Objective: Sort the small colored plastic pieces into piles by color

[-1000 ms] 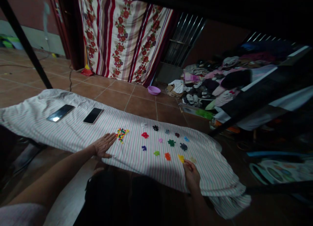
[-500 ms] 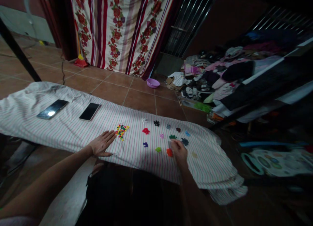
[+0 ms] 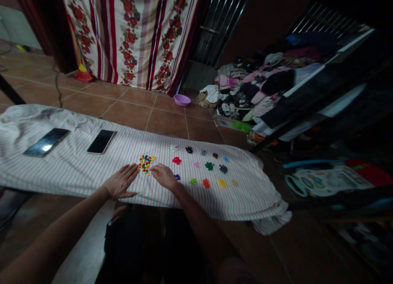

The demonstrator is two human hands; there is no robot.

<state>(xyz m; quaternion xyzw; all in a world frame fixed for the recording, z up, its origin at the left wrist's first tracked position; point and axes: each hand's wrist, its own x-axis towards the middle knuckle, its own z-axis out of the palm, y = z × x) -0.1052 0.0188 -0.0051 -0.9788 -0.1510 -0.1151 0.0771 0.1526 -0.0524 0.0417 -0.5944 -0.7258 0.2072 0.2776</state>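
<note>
My left hand [image 3: 120, 182] lies flat on the striped cloth [image 3: 80, 177], fingers open and stretched toward a mixed pile of small red, yellow and green pieces [image 3: 146, 163]. On that pile's right side is my right hand [image 3: 166, 176], thumb and fingers pinched together; whatever they hold is too small to make out. Single-colour clusters spread out to the right, among them red pieces [image 3: 177, 161], black pieces [image 3: 189, 149], dark green pieces [image 3: 209, 166], orange pieces [image 3: 206, 183] and yellow pieces [image 3: 221, 183]. My right hand partly covers the dark blue pieces [image 3: 177, 177].
Two phones lie on the cloth at the left: one with a bright reflection [image 3: 46, 142], one dark [image 3: 101, 142]. Beyond are a tiled floor, a purple basin [image 3: 182, 100], a flowered curtain [image 3: 135, 38] and a heap of clothes [image 3: 254, 83]. Dark bars stand at the right.
My right hand has moved left from the orange cluster to the mixed pile, uncovering the yellow cluster. My left hand stays flat beside the pile. The whole view has shifted a little.
</note>
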